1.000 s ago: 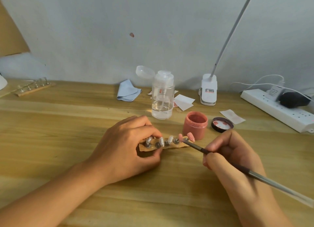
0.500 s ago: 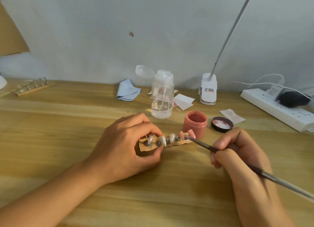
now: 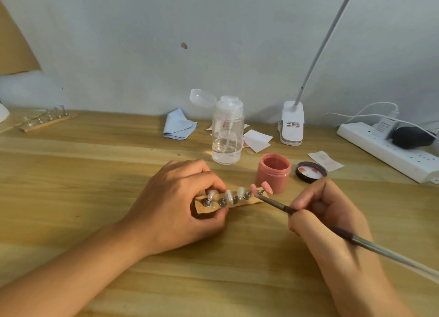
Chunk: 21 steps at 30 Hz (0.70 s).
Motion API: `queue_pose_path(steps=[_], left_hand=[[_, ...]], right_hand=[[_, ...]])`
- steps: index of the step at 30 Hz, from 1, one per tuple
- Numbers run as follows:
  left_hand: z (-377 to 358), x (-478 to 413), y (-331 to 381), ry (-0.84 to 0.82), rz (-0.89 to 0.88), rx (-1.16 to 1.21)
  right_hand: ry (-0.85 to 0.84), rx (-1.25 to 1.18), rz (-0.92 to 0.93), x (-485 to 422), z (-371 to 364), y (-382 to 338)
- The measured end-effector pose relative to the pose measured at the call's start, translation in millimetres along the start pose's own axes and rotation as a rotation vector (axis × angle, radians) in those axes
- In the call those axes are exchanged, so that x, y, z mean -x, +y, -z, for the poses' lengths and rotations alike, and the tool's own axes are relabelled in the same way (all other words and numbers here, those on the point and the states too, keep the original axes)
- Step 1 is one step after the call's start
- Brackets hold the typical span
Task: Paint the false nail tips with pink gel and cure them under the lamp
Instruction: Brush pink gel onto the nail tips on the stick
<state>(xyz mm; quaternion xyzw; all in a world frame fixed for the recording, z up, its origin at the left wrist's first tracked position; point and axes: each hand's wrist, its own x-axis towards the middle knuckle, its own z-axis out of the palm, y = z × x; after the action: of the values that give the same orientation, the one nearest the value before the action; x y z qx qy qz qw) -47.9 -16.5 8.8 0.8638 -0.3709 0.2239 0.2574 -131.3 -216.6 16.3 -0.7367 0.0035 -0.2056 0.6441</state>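
left hand (image 3: 175, 202) still grips nail holder (image 3: 240, 205). right hand (image 3: 330, 212) still pinches brush (image 3: 380, 248), bristles apparently at rightmost pink tip (image 3: 267, 187); barely moved.

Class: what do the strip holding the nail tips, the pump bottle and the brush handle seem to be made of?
The strip looks like wood: matte tan, rough uneven edges. The pump bottle is likely clear plastic: glossy, liquid showing through. The brush handle seems metal: grey, dull sheen.
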Motion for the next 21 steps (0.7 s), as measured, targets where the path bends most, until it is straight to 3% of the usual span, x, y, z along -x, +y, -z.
queue_pose_path(steps=[5,21], left_hand=[[-0.2,-0.1,0.2,0.004,0.001,-0.006],[-0.2,-1.0,1.0,-0.004,-0.018,-0.014]], right_hand=[[0.109,-0.078,-0.035,-5.6,4.0,3.9],[-0.012,-0.006,0.035,1.1,0.8,4.4]])
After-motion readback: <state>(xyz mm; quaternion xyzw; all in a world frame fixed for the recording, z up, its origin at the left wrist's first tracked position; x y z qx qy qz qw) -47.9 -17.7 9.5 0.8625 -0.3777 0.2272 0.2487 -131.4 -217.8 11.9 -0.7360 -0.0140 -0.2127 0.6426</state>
